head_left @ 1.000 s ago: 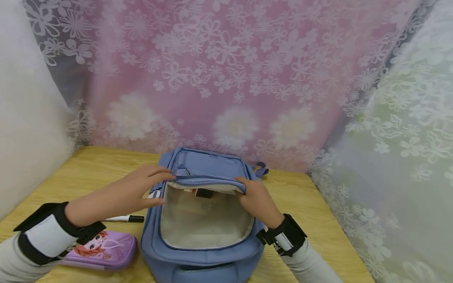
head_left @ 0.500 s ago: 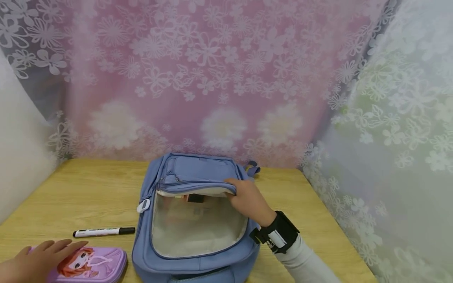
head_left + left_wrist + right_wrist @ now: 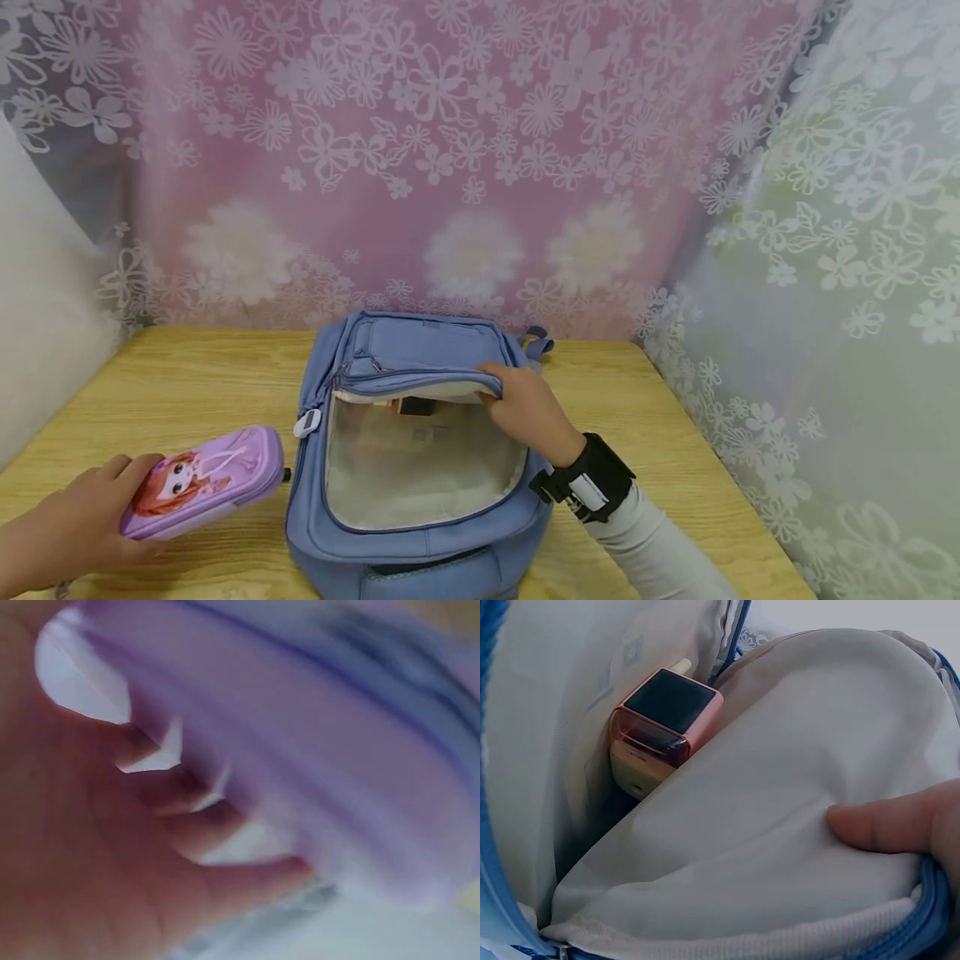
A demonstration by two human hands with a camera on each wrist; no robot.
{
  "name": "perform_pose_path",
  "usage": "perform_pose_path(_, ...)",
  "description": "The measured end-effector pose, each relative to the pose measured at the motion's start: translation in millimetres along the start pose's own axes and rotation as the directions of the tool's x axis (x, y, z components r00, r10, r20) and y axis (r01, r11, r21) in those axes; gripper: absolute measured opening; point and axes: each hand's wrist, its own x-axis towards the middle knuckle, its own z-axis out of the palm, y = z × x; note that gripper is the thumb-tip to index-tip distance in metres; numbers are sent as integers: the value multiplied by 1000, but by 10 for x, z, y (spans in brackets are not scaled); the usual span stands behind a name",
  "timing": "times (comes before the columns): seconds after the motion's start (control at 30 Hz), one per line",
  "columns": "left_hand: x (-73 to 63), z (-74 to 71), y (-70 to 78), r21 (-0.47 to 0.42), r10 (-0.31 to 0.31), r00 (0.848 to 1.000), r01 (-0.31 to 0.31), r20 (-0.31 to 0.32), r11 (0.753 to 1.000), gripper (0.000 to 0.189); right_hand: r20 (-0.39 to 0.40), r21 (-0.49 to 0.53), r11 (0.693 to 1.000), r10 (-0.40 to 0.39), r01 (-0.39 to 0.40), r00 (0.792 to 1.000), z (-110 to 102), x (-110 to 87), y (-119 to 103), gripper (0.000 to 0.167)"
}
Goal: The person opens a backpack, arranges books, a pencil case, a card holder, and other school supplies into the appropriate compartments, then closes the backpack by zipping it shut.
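My left hand (image 3: pixel 97 517) grips a purple pencil case (image 3: pixel 217 479) by its left end, raised and tilted above the table, left of a blue backpack (image 3: pixel 405 543). A red-haired cartoon girl decorates its lid. In the left wrist view, the fingers and thumb reach the edge of the blurred case (image 3: pixel 300 742). Pinched in my right hand (image 3: pixel 532 417) is the upper edge of the backpack's unzipped front flap (image 3: pixel 420 383), held up. The right wrist view shows the thumb (image 3: pixel 885 825) on the pale lining. Deep inside sits a pink box-shaped thing with a black top (image 3: pixel 671 701).
Behind the pencil case, a marker's black cap (image 3: pixel 286 474) peeks out; the rest is hidden. A white tag (image 3: pixel 307 423) hangs at the backpack's left side. The wooden table (image 3: pixel 217 367) ends at a pink floral curtain (image 3: pixel 375 167), with more sheeting on both sides.
My left hand has left the backpack's opening, gone down to the pencil case and lifted it, swinging its far end up toward the backpack. The right hand keeps holding the flap.
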Motion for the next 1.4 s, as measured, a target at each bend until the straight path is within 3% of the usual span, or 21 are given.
perform_pose_path(0.1,28,-167,268,-2,98,989,-99,-108,995,104,-5,11,1000,13,-13,1000,20,-19,6,24)
perform_pose_path(0.2,74,-269,631,14,213,961,-214,-179,977,102,1,25,999,20,-20,1000,34,-42,6,24)
perform_pose_path(0.33,250,-367,1137,44,336,924,-334,-183,942,94,-4,36,999,13,-13,1000,33,-19,-11,25)
perform_pose_path(0.47,512,-414,1562,152,428,890,-407,-157,901,83,-8,30,1000,11,-11,1000,23,17,-26,25)
perform_pose_path(0.57,704,-381,1763,262,504,835,-448,-218,855,83,-4,37,999,5,-5,1000,20,14,-39,24)
perform_pose_path(0.67,854,-334,1875,336,564,775,-470,-285,816,85,-11,25,1000,-13,13,1000,28,3,-47,24)
perform_pose_path(0.83,1080,-276,1989,368,633,707,-524,-314,768,78,-21,-10,1000,-26,26,999,37,-32,-43,24)
perform_pose_path(0.97,1244,-251,2095,283,615,740,-550,-272,786,74,-12,12,1000,-13,13,1000,37,-63,-50,24)
perform_pose_path(1.0,1290,-215,2120,286,613,743,-547,-267,787,74,-11,15,1000,-13,13,1000,37,-71,-52,24)
perform_pose_path(1.07,1329,-180,2185,291,593,764,-524,-254,800,72,-4,26,1000,-8,9,1000,37,-83,-54,24)
perform_pose_path(1.17,1417,-43,2251,315,569,770,-485,-289,816,78,1,29,1000,-8,8,1000,44,-90,-56,25)
perform_pose_path(1.2,1437,-19,2273,275,544,786,-476,-292,835,81,5,31,1000,-5,4,1000,48,-90,-57,26)
perform_pose_path(1.27,1451,-22,2312,82,474,826,-473,-306,877,86,14,24,1000,1,-1,1000,59,-91,-61,27)
perform_pose_path(1.3,1457,-34,2324,-31,435,849,-464,-300,885,92,18,20,1000,4,-4,1000,64,-91,-63,28)
perform_pose_path(1.37,1401,-139,2338,-236,389,878,-455,-279,859,95,22,10,1000,9,-9,1000,75,-89,-65,29)
perform_pose_path(1.4,1371,-186,2325,-298,386,882,-458,-270,838,99,23,8,1000,7,-7,1000,81,-88,-65,29)
